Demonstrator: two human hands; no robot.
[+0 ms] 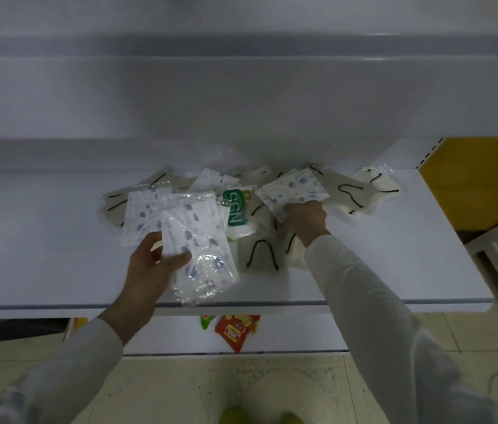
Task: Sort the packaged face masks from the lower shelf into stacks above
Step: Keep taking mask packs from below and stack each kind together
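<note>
A loose pile of packaged face masks lies on the white lower shelf (pixel 42 240). Some are white with blue spots, some cream with black ear loops (pixel 348 194), and one pack carries a green N95 label (pixel 235 206). My left hand (pixel 153 267) grips a bunch of blue-spotted mask packs (pixel 198 240) near the shelf's front edge. My right hand (pixel 306 215) pinches another blue-spotted pack (pixel 292 188) at the middle of the pile. The upper shelf (pixel 241 93) spans the view above and holds nothing that I can see.
A yellow panel (pixel 474 179) bounds the shelf on the right. Below the shelf's front edge, red and green snack packets (pixel 235 330) lie on a lower white shelf. Tiled floor shows at the bottom.
</note>
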